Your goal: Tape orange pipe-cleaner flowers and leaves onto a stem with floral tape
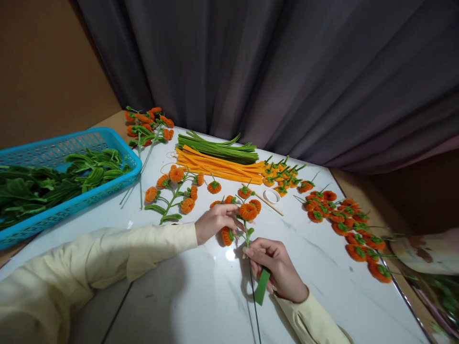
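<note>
A stem of orange chenille pumpkin-like blooms (248,211) stands between my hands, its green stalk running down into a thin dark wire (255,306). My left hand (218,220) reaches from the left, its fingers closed around the upper stalk just below the blooms. Lower down, my right hand (278,263) pinches the stalk between thumb and fingers. A strip of green floral tape (263,286) hangs from beneath those right fingers. Just left of the stalk, below my left fingers, is another orange bloom (227,236).
A blue basket (134,165) of green leaves stands left. A flower branch (174,198) lies nearby. Green (218,148) and yellow pipe cleaners (218,165) lie at the back, near small yellow pumpkins (281,174), a white ring (271,196) and a wooden stick (268,204). Orange pumpkins (347,220) line the right.
</note>
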The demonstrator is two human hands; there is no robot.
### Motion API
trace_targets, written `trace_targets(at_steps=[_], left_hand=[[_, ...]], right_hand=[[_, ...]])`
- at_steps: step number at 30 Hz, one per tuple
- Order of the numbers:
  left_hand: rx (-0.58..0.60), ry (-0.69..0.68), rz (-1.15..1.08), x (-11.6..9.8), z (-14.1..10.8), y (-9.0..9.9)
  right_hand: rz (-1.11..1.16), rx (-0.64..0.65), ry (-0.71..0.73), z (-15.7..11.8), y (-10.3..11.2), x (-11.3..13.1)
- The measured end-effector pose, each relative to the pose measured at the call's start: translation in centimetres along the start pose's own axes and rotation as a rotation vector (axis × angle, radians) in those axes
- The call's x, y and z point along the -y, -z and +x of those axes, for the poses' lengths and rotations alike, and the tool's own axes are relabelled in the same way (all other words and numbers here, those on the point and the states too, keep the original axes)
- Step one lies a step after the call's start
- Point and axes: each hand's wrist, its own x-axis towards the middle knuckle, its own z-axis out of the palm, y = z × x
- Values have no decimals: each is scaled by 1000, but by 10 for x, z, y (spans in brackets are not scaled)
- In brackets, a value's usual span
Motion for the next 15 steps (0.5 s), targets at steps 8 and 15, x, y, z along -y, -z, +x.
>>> trace_targets(at_steps=[8,15], left_hand=[[23,-3,3,2,1,2],[12,3,2,-2,0,0]], right_hand=[[-25,-18,1,0,0,-1],[-9,-14,1,1,-1,-1]])
